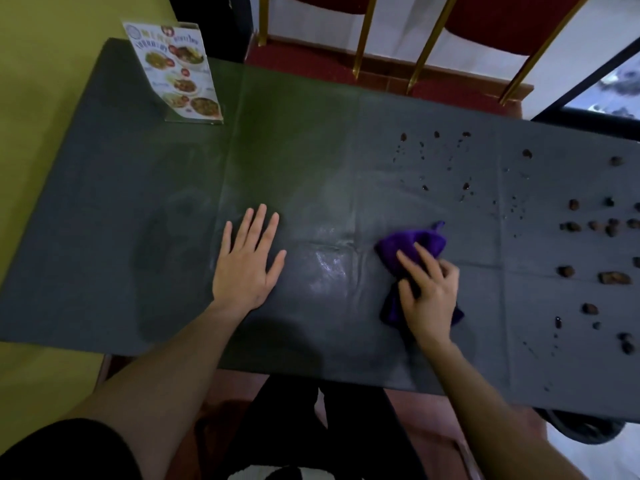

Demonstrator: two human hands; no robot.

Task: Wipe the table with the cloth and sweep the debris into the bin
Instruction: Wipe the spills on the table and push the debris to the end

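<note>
Head view, menu stand (180, 72) far-left, debris (602, 230) right

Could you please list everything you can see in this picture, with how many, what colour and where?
table: one, covered in dark grey-green sheeting, fills most of the view.
cloth: one, purple, bunched on the table right of centre, under the right hand.
debris: many brown lumps and dark specks, scattered over the table's right part, apart from the cloth.
wet patch: one, shiny, between the two hands.
menu stand: one, clear holder with a white card of food photos, far left corner of the table.
chairs: red seats on gold legs, beyond the far edge; number unclear.
bin: possibly the dark rim below the table's near right edge; hard to tell.
left hand: flat on the table, fingers spread.
right hand: gripping the cloth.
</note>
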